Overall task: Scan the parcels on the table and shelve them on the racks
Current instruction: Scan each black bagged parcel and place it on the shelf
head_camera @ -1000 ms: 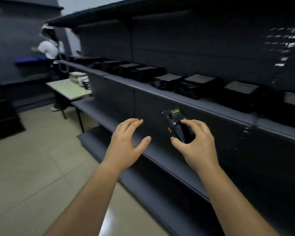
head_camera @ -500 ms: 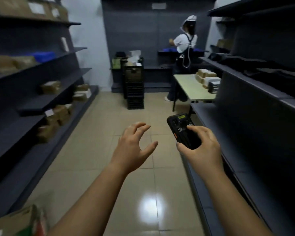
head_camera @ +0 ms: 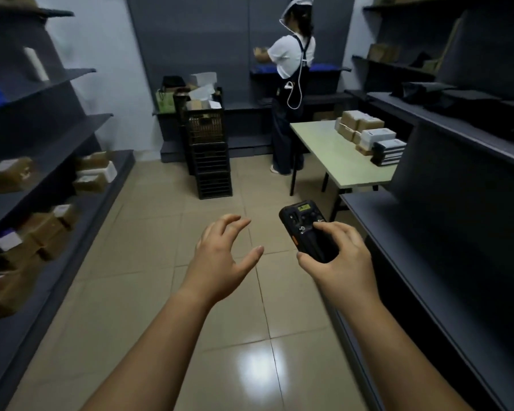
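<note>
My right hand point(head_camera: 340, 259) grips a black handheld scanner point(head_camera: 304, 228) with a small lit screen, held out over the tiled floor. Beside it, my left hand point(head_camera: 220, 256) hovers with spread, loosely bent fingers and holds nothing. Ahead on the right stands a pale green table point(head_camera: 336, 155) bearing several parcels point(head_camera: 368, 137), brown and white boxes stacked along its right side. Dark grey racks line both sides: the right rack point(head_camera: 445, 134) carries black flat packages, the left rack point(head_camera: 57, 161) carries brown and white boxes.
A person in a white shirt and dark apron point(head_camera: 288, 93) stands at the back rack beside the table's far end. Stacked black crates point(head_camera: 209, 152) with cartons on top stand mid-aisle at the back. The tiled aisle point(head_camera: 166, 262) runs between the racks toward the table.
My view has swung left from facing the right rack to looking down the aisle, and has moved closer to the table. Both hands keep the same pose, scanner still in the right.
</note>
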`<state>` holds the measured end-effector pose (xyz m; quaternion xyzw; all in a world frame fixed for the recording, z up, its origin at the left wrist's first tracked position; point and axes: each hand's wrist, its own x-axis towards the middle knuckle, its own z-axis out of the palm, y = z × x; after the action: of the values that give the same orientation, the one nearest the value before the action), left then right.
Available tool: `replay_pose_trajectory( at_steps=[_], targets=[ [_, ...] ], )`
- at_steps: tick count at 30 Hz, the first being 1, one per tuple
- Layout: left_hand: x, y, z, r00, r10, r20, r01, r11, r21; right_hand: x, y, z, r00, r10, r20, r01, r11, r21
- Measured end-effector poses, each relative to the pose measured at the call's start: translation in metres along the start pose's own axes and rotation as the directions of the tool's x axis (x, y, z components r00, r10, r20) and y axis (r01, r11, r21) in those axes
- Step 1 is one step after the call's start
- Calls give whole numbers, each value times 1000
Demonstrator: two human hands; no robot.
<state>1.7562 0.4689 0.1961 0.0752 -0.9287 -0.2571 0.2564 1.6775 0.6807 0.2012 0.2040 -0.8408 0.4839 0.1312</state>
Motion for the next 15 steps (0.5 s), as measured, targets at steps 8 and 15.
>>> replay_pose_trajectory(
  at_steps=[8,15],
  targets=[
    [194,-100,87,997,-7,77,11,998,-55,193,77,102,997,70,-30,-70,998,1],
    [354,-195,105,997,-77,9,77,997,10,374,90,211,993,-14,118,9,999,41]
  ],
)
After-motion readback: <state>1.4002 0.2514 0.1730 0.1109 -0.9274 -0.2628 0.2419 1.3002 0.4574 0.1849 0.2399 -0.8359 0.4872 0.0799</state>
